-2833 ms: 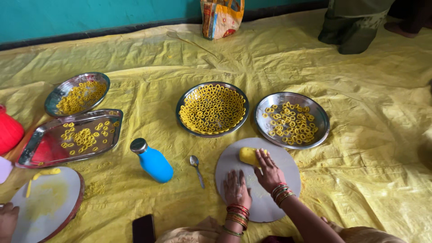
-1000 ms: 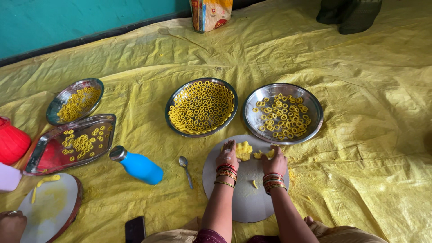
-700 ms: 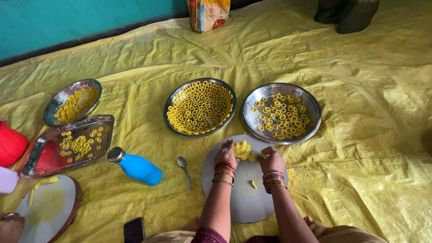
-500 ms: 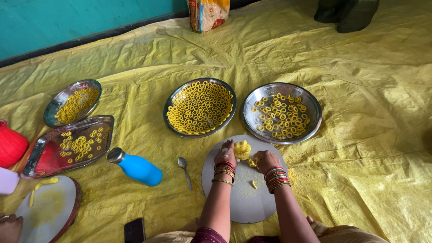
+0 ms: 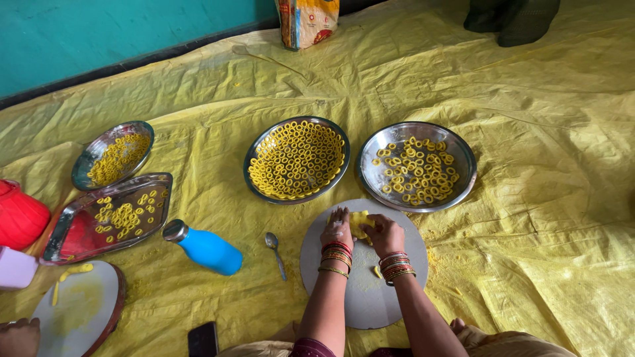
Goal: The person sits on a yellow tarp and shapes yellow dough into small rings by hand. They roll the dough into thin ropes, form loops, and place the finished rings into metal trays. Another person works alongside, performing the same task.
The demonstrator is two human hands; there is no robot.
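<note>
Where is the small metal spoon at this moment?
The spoon lies on the yellow sheet, between the blue bottle on its left and the round board on its right.

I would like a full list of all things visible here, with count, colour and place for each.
dough lump: one, yellow, on the round board between both hands
round board: one, grey, under the hands
steel bowls: three, silver, holding yellow dough rings, beyond the board and far left
steel tray: one, silver, with rings, left
bottle: one, blue, lying left of the spoon
spoon: one, steel, beside the board
second board: one, grey, lower left
sheet: one, yellow, covering the floor
left hand: on the dough
right hand: on the dough
</note>
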